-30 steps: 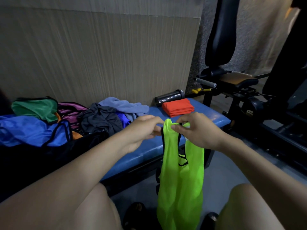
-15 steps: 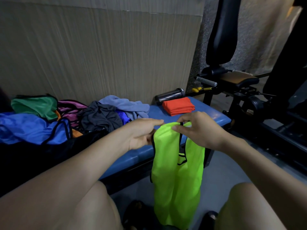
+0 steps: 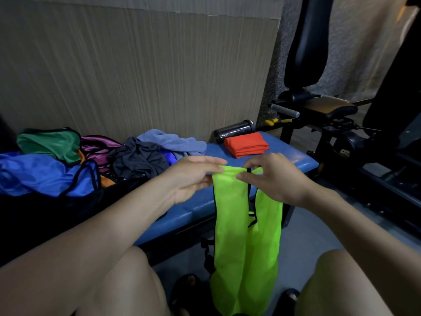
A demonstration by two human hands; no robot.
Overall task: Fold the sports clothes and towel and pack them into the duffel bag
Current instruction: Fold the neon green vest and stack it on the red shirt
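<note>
Both hands are up front holding a neon green mesh vest by its top edge: the left hand has its fingers stretched along the top with the thumb underneath, pinching the fabric at the left corner, and the right hand has its fingers curled in, pinching the same edge right by the black-trimmed strap. So both are grasping the vest, with just a short bit of cloth stretched between the two sets of fingers. Below the fingers the vest hangs straight down between the person's bare knees, off the front of the bench, and its bottom end runs out of view. Just past the fingers, on the blue bench, sits a folded orange cloth, neat and flat, with a dark bottle lying on its side right behind it against the wall. Out beyond the left-hand fingers there's a loose heap on the bench: a grey-blue towel draped over a dark grey garment, then a purple one, a green vest and a shiny blue vest with black trim. The black duffel bag is under the left forearm, too dark to really make out. Off past the right-hand fingers stands a gym machine with a black padded back.
</note>
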